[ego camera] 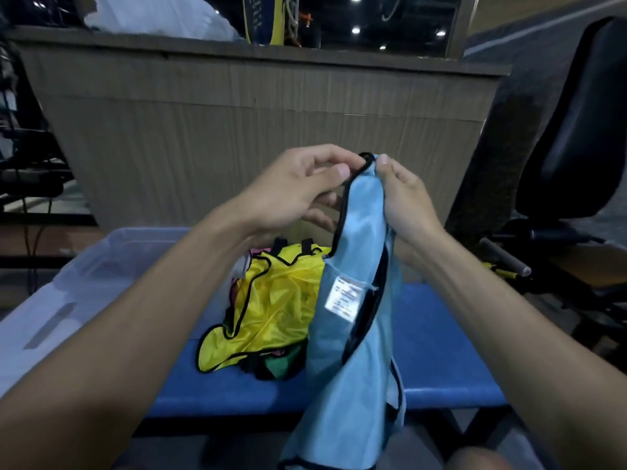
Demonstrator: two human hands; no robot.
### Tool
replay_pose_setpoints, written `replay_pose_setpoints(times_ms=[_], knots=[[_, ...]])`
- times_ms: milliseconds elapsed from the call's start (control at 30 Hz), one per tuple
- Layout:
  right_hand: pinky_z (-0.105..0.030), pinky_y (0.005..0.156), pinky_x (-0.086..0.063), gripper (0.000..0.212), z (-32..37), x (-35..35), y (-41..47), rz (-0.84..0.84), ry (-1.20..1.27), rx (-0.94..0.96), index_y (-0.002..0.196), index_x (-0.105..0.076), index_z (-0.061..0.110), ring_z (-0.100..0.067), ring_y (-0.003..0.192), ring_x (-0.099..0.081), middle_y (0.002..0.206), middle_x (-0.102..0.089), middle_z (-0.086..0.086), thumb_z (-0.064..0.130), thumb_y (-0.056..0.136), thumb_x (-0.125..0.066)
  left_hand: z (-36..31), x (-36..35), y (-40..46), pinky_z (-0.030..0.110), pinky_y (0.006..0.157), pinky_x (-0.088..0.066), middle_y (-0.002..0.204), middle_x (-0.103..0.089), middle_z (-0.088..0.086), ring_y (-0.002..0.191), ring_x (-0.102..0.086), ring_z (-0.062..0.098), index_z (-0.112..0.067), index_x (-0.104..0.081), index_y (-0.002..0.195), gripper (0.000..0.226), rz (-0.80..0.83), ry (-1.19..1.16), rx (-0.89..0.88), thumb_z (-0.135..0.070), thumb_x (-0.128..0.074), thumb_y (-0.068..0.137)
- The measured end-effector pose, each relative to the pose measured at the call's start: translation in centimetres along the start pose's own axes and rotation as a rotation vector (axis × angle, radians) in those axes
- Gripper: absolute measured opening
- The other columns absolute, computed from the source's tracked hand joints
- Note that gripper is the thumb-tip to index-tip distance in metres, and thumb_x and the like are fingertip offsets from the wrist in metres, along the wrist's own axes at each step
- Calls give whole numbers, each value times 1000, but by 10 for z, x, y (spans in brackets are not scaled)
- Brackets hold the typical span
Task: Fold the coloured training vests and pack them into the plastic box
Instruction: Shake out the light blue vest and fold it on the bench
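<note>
The light blue vest (pixel 353 334) hangs over the blue bench (pixel 441 351), its black-trimmed top pinched by left hand (pixel 288 195) and right hand (pixel 403 201); slippery fabric could slide from those 2 pinches, spoiling the fold
</note>
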State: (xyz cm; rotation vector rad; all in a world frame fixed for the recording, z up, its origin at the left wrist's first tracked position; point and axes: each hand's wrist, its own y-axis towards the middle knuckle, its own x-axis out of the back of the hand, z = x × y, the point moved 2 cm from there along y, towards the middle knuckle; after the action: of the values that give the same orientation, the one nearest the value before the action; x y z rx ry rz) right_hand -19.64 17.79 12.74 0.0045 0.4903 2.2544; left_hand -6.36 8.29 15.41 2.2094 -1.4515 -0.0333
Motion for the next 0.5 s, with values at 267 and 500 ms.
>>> replay_pose_setpoints(times_ms=[267, 500], knots=[[-24, 63, -56, 39, 58, 10, 22, 293, 49, -3, 124, -67, 17, -7, 68, -66, 77, -71, 6, 41, 108, -41, 107, -17, -19, 27, 95, -52, 131, -59, -15, 117, -59, 3, -32, -47, 136, 81, 75, 248, 169, -45, -89, 68], [-25, 58, -54, 38, 76, 23, 42, 330, 243, 36, 108, -71, 20, -9, 62, -60, 71, -63, 4, 37, 110, -37, 156, -36, -13, 35, 106, -43, 149, -45, -4, 135, -43, 16, -30, -27, 156, 96, 192, 164, 452, -41, -84, 80]])
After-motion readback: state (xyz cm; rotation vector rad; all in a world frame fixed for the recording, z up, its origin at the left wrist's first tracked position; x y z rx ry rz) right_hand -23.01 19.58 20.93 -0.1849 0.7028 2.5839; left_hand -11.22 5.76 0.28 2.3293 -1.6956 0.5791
